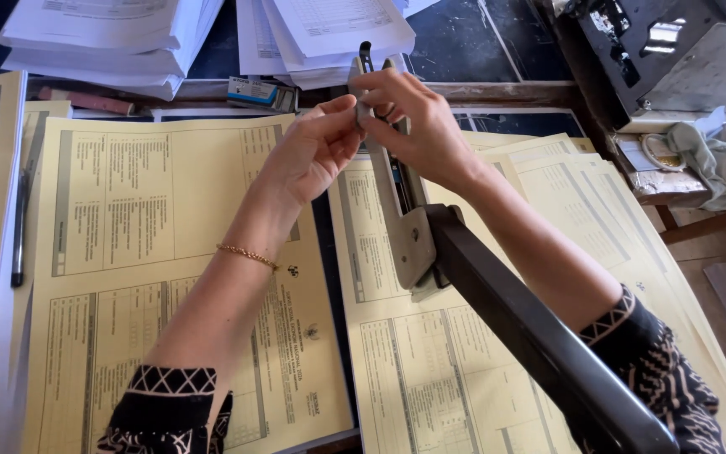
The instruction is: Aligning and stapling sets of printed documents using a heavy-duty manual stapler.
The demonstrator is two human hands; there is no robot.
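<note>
With the left hand (pixel 313 151) and right hand (pixel 418 126) both pinching at the open top of the long-arm stapler (pixel 413 244), a fingertip could get nipped if its sprung part snaps shut; the grey metal, black-armed tool slants from their fingertips back under the right wrist, over yellow printed sheets (pixel 170 252).

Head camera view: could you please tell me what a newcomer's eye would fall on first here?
A long-arm stapler rises diagonally through the middle, its far end pinched between the left hand and right hand. Beneath lie pale yellow printed forms across the desk, with white paper stacks along the far edge.
</note>
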